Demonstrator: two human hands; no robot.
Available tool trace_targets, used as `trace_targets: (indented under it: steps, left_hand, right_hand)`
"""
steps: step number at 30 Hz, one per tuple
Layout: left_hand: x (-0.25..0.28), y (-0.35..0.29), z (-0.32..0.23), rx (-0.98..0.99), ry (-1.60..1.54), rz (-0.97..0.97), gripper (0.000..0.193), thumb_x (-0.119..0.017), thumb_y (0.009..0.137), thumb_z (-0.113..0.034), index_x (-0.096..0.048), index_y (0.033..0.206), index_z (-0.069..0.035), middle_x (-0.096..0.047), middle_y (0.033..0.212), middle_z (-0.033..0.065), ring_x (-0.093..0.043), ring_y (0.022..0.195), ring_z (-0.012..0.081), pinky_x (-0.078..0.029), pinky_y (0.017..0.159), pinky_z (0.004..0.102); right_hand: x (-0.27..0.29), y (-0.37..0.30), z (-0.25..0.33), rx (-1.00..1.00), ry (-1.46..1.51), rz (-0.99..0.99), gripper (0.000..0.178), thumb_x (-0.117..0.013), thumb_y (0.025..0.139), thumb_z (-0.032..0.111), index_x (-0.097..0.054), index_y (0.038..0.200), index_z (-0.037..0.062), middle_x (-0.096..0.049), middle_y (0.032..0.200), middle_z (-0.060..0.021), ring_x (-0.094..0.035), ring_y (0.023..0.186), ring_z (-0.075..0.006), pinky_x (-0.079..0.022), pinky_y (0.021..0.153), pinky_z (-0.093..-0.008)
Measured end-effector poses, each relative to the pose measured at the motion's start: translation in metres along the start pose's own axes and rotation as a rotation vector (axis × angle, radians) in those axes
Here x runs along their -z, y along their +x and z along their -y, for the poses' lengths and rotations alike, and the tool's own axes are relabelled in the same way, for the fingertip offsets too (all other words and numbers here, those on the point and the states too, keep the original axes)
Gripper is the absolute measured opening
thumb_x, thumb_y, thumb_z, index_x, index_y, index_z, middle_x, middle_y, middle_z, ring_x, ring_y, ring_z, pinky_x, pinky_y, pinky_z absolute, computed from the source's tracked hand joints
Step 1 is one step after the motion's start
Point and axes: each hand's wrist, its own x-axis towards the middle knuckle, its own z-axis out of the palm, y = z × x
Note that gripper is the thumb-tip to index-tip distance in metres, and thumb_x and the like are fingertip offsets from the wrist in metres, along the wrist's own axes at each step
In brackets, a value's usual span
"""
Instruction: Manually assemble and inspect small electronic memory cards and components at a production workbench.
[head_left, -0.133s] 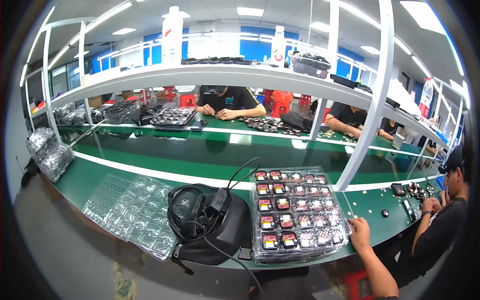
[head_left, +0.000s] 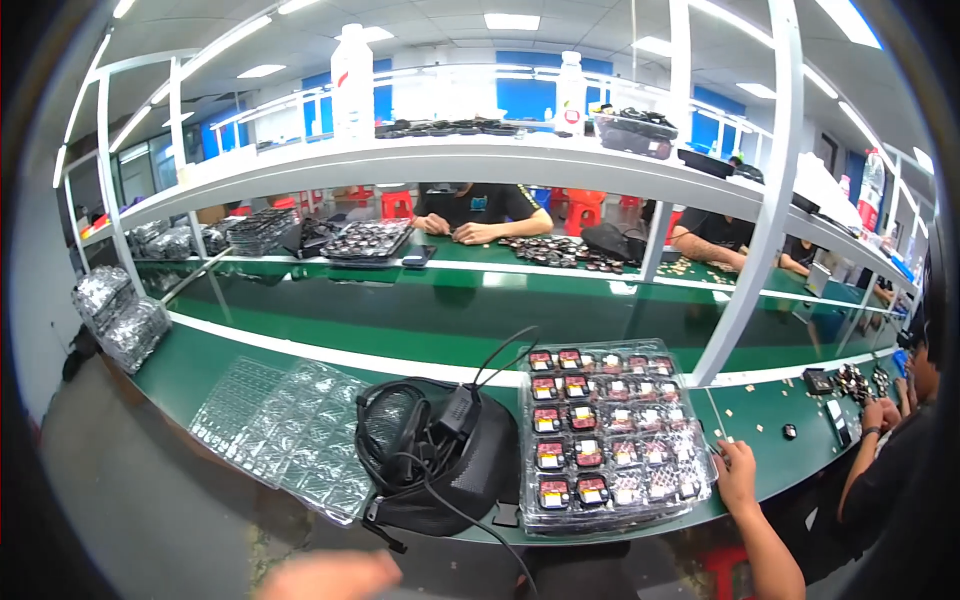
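My right hand (head_left: 737,475) rests on the green table with its fingers curled together, beside the right edge of a stack of clear plastic trays (head_left: 603,528). A thin pale line runs away from its fingertips; I cannot tell if that is a tool or a table seam. In the top tray, small black-cased parts with red and white faces (head_left: 551,456) fill the left columns, and paler parts (head_left: 625,453) sit in the others. My left hand (head_left: 330,575) is a motion-smeared shape at the lower edge, in front of the table; its fingers cannot be made out.
A black mesh bag (head_left: 480,470) with black cables (head_left: 395,425) lies left of the trays. Farther left are clear trays (head_left: 290,425) and wrapped bundles (head_left: 125,320). A white shelf (head_left: 480,158) spans above, its post (head_left: 750,260) behind the trays. Co-workers sit opposite and at right.
My left hand has come into view at the lower edge. The whole scene has shifted slightly right in the picture. My right hand stays beside the tray stack.
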Motion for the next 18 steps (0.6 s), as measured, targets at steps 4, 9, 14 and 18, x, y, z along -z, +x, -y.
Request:
trace_targets:
  steps: [4,9,14,18]
  left_hand:
    - [0.037,0.136,0.054,0.075,-0.028,-0.648,0.042,-0.068,0.083,-0.004,-0.063,0.124,0.003,-0.067,0.122,0.0177,-0.065,0.112,0.0276,-0.051,0.095,0.0384]
    - [0.087,0.311,0.157,0.071,-0.042,-0.726,0.053,-0.072,0.09,-0.023,-0.056,0.133,0.004,-0.062,0.13,0.0218,-0.06,0.122,0.0294,-0.047,0.103,0.0376]
    - [0.11,0.432,0.215,0.166,0.602,-0.85,0.084,-0.081,0.081,-0.033,-0.041,0.145,0.002,-0.049,0.141,0.0286,-0.048,0.132,0.0411,-0.041,0.11,0.0453]
    - [0.13,0.481,0.25,0.151,0.288,-1.007,0.107,-0.085,0.076,-0.037,-0.024,0.153,0.004,-0.041,0.147,0.031,-0.041,0.138,0.0417,-0.037,0.113,0.0449]
  right_hand:
    - [0.004,-0.004,-0.003,0.044,-0.086,0.052,0.027,-0.07,0.081,0.001,-0.068,0.108,-0.0006,-0.059,0.092,-0.0156,-0.056,0.09,-0.0357,-0.045,0.08,-0.0446]
    - [0.002,0.005,0.001,0.005,-0.049,0.119,0.036,-0.069,0.08,0.003,-0.063,0.115,-0.0011,-0.059,0.097,-0.0162,-0.055,0.092,-0.0371,-0.044,0.084,-0.0454]
    - [-0.004,-0.001,-0.006,0.198,-0.139,-0.069,0.04,-0.068,0.078,-0.002,-0.06,0.117,-0.0017,-0.057,0.096,-0.0163,-0.055,0.092,-0.0361,-0.043,0.084,-0.046]
    - [0.002,0.005,-0.008,-0.018,-0.052,0.097,0.043,-0.07,0.075,0.0,-0.059,0.117,-0.0015,-0.057,0.096,-0.0171,-0.054,0.091,-0.037,-0.044,0.085,-0.0458]
